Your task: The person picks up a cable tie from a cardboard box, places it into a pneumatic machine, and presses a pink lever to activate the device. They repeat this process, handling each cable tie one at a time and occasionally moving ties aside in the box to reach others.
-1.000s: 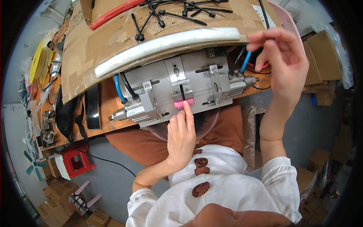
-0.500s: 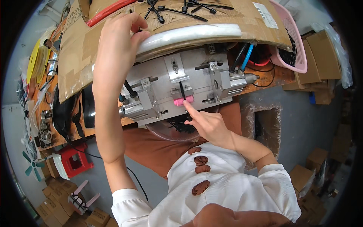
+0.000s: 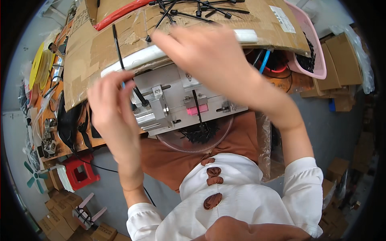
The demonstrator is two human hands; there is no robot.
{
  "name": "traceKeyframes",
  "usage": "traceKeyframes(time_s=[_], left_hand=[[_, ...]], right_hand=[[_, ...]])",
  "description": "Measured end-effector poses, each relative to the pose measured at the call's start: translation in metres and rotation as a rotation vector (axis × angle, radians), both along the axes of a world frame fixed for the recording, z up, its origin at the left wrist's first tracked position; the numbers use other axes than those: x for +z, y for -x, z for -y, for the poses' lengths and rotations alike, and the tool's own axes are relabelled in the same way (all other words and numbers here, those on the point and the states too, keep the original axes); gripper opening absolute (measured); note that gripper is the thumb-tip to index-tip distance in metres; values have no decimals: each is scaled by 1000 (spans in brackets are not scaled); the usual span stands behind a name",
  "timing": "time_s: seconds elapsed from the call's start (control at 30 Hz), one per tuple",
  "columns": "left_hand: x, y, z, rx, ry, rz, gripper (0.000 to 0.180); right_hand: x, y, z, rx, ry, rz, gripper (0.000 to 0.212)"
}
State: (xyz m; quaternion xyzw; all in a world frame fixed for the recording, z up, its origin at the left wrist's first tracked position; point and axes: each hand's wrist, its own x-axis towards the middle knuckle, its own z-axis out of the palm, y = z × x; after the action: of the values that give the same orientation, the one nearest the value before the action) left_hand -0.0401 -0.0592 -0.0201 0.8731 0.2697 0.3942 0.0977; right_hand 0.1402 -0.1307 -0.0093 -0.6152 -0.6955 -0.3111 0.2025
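Head view, read as a clock face around its centre, shows a slim, straight black rod [image 3: 118,46], seemingly plastic, between ten and eleven o'clock, slanting up from the left hand [image 3: 112,102] at nine. Thumb and fingertips seem pinched on its lower end, though blur softens the grip. At twelve, the right hand [image 3: 207,50] reaches near loose black rods with bulbous ends [image 3: 191,16]; whether its blurred fingers grasp one, I cannot tell. The step in hand looks like handling one rod while reaching among others; this pose seems to call for a light, steady pinch. Near the centre, a thin dark rod [image 3: 198,110] crosses a bright pink block [image 3: 192,111] at a smooth, slotted silver metal plate [image 3: 181,121]. Just toward six, a clear round bowl [image 3: 173,145] holds a spiky dark heap [image 3: 197,136]. Outward lie a padded white strip [image 3: 246,35] edging creased brown cardboard [image 3: 86,80], and a perforated pink basket [image 3: 319,56] at two.
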Motion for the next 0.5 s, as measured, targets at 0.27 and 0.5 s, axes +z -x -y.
traceKeyframes(time_s=[0.27,0.5], left_hand=[[-75,16,104,-215,161,-224,77],[-101,-3,117,-170,32,-402,64]], right_hand=[[51,-45,-54,242,74,-382,13],[62,-37,44,199,-36,-1178,15]])
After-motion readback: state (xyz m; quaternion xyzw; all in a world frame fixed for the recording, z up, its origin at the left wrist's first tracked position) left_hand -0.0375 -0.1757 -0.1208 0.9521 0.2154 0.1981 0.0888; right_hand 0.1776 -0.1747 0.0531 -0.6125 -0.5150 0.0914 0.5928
